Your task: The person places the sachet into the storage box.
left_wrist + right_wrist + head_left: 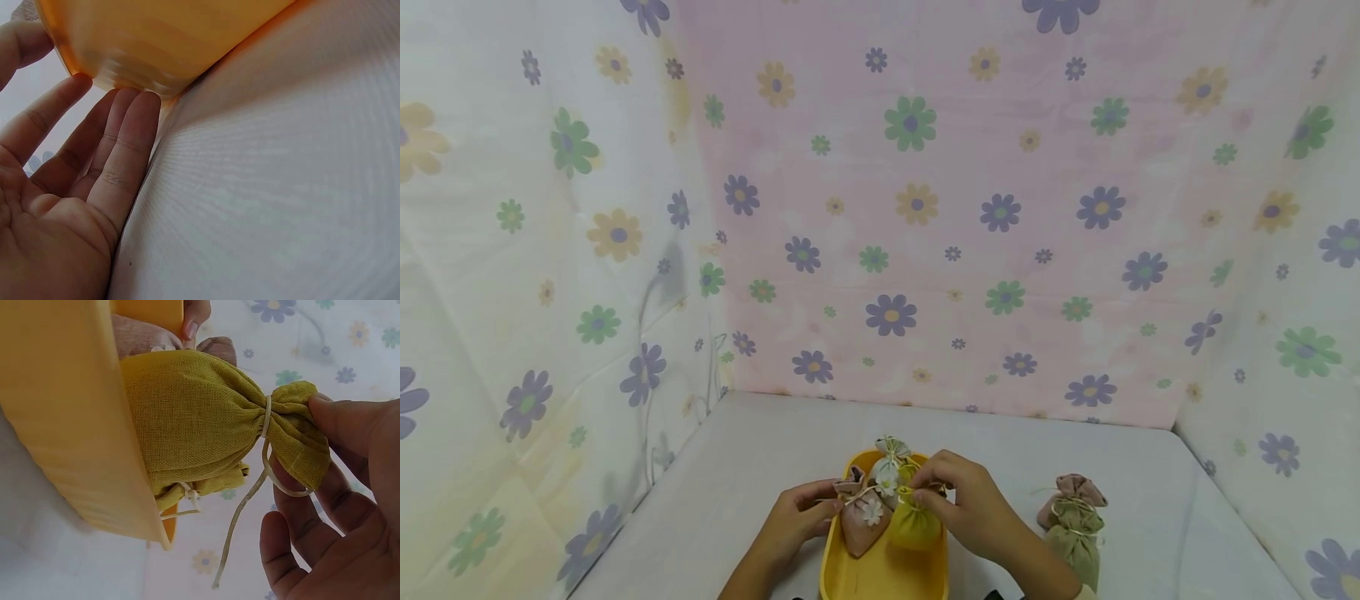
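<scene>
My right hand [966,500] pinches the gathered top of a mustard-yellow drawstring pouch [194,412] between thumb and fingers. A pale cord circles the pouch's neck, one end dangling; its full body sits within the yellow tray [880,579]. At the tray's left side, my left hand [793,521] holds the wall, thumb at the rim and fingertips against the outside [119,144]. Inside, a pinkish-brown pouch [859,537] with a white flower leans beside the mustard one. Behind them stands a pale pouch [891,468] with flower trim. Another yellow pouch [219,481] shows partly behind the held one.
Right of the tray, an olive-green pouch [1075,546] and a pinkish-brown pouch [1081,487] lie together on the white table [775,429]. Flower-printed cloth [917,250] hangs behind and on both sides.
</scene>
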Available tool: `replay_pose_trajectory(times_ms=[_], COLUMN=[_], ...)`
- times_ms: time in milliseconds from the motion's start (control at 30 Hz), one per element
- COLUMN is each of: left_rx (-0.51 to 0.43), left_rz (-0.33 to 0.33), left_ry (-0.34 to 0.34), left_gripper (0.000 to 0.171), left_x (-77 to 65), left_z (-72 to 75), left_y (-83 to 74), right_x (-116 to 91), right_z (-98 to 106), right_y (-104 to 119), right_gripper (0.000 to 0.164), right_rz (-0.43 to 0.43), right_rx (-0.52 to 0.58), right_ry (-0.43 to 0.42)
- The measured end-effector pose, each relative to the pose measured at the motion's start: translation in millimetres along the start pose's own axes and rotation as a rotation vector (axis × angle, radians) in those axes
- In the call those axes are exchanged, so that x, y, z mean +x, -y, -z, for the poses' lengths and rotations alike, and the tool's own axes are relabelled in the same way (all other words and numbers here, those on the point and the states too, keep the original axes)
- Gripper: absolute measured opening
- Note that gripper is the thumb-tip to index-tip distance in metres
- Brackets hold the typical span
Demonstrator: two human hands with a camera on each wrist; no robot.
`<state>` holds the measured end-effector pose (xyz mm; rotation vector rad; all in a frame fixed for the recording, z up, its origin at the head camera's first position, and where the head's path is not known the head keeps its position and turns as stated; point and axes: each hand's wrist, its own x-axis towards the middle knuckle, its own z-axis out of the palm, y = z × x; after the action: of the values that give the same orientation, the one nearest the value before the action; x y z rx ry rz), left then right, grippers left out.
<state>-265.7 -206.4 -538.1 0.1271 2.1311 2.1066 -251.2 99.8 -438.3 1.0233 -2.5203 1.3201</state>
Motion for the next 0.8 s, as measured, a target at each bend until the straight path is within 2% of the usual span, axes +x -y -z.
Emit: replay_pose_trajectory(times_ms=[200, 567, 800], left_rx=[0.007, 0.017, 0.025], left_rz=[0.002, 0.011, 0.004], left_ry=[-0.007, -0.002, -0.003], left_gripper=[0.048, 0.048, 0.049], left_x=[0.1, 1.8, 1.9], left_z=[-0.2, 1.0, 1.6], left_y=[0.7, 2.2, 2.7], right_x=[-0.4, -4.7, -6.6], right_z=[-2.7, -9.7, -3.6], right_y=[-5.9, -17.4, -15.9], right_gripper=[0.004, 0.005, 0.005], right_rz=[-0.004, -0.085, -0.064], right_rx=[0.001, 0.009, -0.042], right_ry=[-0.003, 0.053, 0.014])
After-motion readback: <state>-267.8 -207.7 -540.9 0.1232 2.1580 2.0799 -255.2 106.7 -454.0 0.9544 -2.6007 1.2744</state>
